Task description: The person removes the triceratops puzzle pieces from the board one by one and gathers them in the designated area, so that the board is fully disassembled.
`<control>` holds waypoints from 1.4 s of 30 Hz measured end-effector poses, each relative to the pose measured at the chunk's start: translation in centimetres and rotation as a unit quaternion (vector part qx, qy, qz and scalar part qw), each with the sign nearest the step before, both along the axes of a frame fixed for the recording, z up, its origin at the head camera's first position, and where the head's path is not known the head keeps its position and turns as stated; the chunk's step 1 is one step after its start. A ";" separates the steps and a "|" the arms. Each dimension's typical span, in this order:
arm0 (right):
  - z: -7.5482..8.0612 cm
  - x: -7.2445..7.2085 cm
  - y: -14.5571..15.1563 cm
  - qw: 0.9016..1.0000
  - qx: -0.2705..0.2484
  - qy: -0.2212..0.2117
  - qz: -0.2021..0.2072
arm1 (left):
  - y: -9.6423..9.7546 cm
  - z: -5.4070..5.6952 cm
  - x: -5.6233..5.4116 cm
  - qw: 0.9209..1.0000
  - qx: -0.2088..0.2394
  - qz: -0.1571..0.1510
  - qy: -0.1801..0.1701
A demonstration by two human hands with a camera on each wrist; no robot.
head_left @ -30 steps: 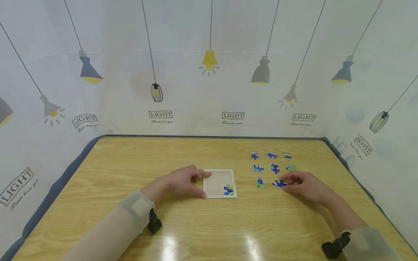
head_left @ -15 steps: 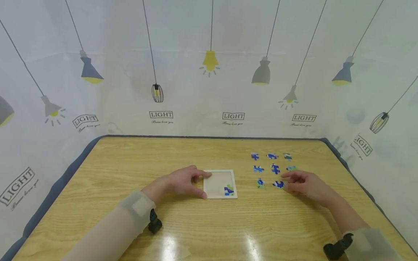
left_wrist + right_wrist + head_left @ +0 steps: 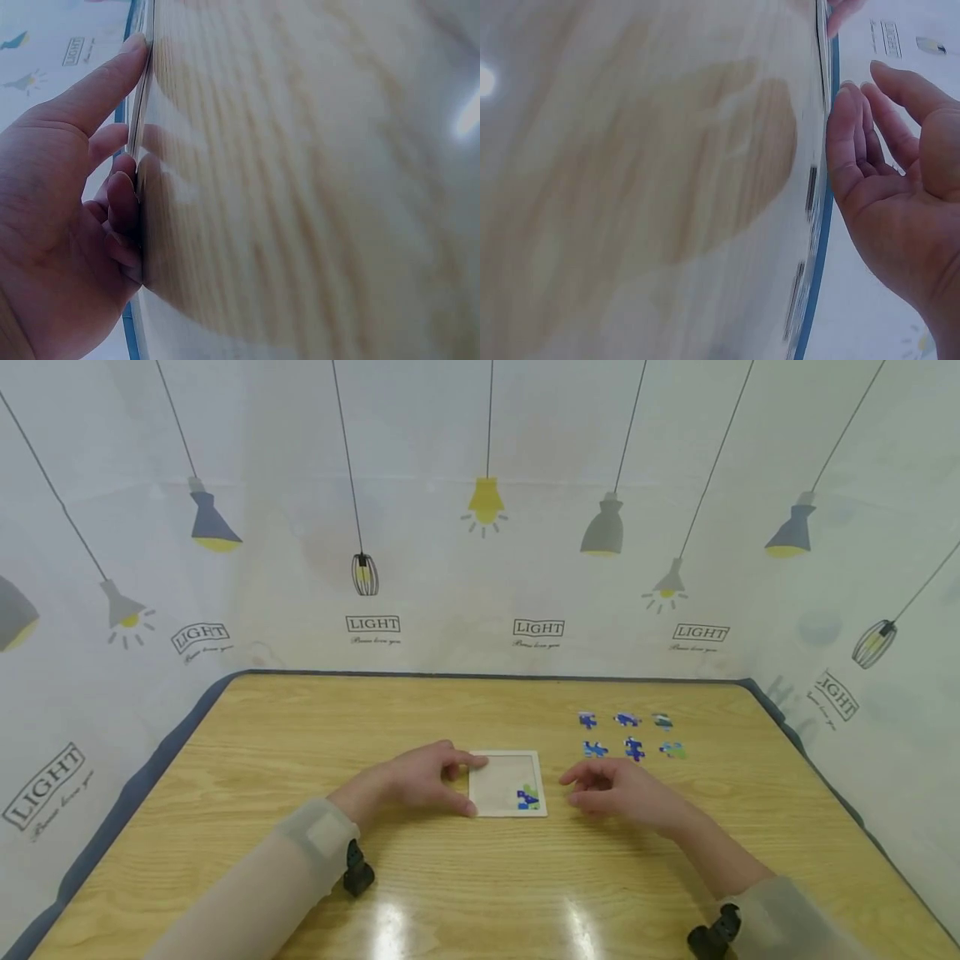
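My left hand (image 3: 416, 777) rests at the left side of a square puzzle tray (image 3: 542, 785), its thumb at the near corner and index finger over the far part of the rim. A blue-and-green jigsaw piece (image 3: 528, 797) lies in the tray's near right corner. My right hand (image 3: 618, 789) is over the table just right of the tray; in the right wrist view this hand (image 3: 900, 172) shows its thumb apart from the fingers and nothing between them. In the head view it covers the spot of the nearest row of pieces.
Behind the right hand lie two rows of loose jigsaw pieces, among them a dark blue piece (image 3: 633, 748) and a green-blue piece (image 3: 672, 749). The wooden table (image 3: 337, 710) meets a lamp-printed backdrop (image 3: 420, 527) at its far and side edges.
My right hand has left the middle blue piece of the nearest row and moved left toward the tray, now hiding that row. The left hand and tray stay put.
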State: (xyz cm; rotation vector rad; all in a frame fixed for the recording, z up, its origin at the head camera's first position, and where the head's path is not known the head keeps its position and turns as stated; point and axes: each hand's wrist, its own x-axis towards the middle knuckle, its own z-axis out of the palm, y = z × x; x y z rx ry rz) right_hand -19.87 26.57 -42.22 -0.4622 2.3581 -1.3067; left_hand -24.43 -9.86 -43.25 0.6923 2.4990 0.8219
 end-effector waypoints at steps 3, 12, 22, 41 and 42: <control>-0.1 -0.3 -1.8 1.000 0.012 0.005 0.007 | 0.0 -0.1 0.0 1.000 0.000 0.001 0.001; -0.4 -0.9 -5.0 0.999 0.038 0.001 0.002 | 0.1 -0.3 0.1 1.000 0.002 0.003 0.002; -0.8 -1.1 -5.6 0.998 0.063 0.011 -0.007 | -0.1 -0.1 0.0 1.000 0.003 0.000 0.003; -1.0 -0.8 -5.8 0.999 0.044 0.017 -0.022 | 0.0 -0.3 -0.1 1.000 -0.003 0.001 0.003; -1.0 -0.9 -5.8 0.999 0.042 0.018 -0.021 | 0.0 -0.2 -0.1 1.000 -0.004 0.001 0.003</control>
